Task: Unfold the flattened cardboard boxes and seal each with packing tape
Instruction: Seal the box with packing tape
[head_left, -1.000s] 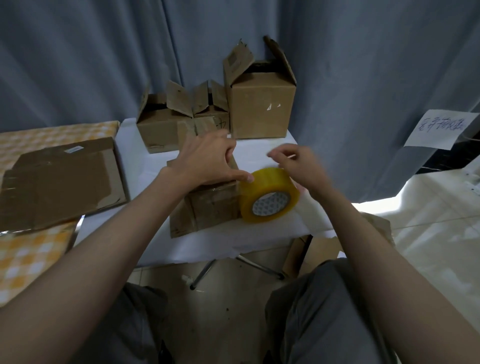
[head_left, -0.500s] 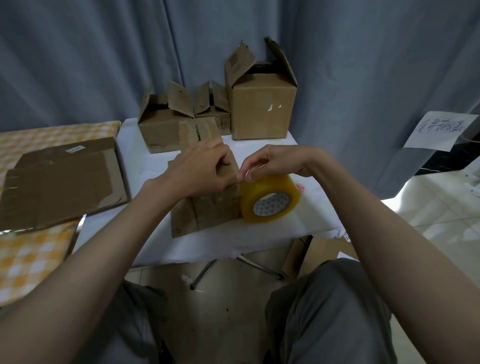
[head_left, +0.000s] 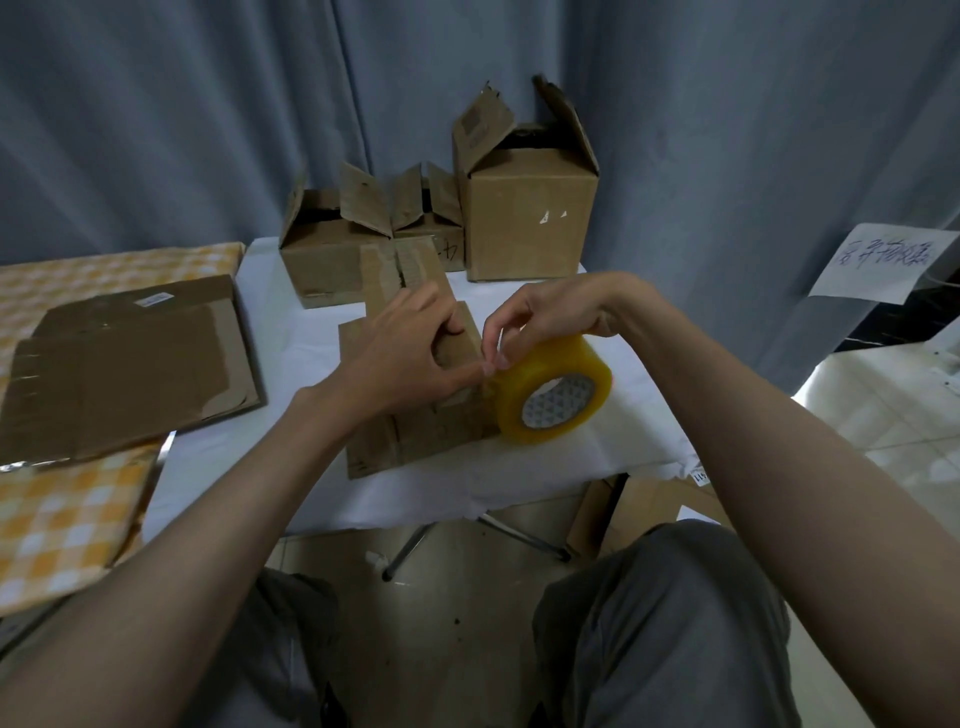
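Note:
A small brown cardboard box (head_left: 415, 436) lies on the white table (head_left: 571, 467). My left hand (head_left: 410, 353) grips its top, fingers bent over the cardboard and thumb stretched right to the tape roll. The yellow packing tape roll (head_left: 556, 395) stands on edge against the box's right side. My right hand (head_left: 550, 317) comes down from above and pinches at the tape's loose end on the roll's upper left rim, right beside my left thumb. A flattened cardboard box (head_left: 130, 364) lies at the left.
Two open boxes (head_left: 332, 260) with raised flaps and a taller open box (head_left: 530, 218) stand at the table's back by a grey curtain. A checkered cloth (head_left: 67, 519) covers the left table. A handwritten paper sign (head_left: 878, 262) hangs at the right. More cardboard (head_left: 644, 509) sits on the floor.
My right hand came in from the right of the roll onto its upper left rim and now pinches there. My left hand stayed on the box.

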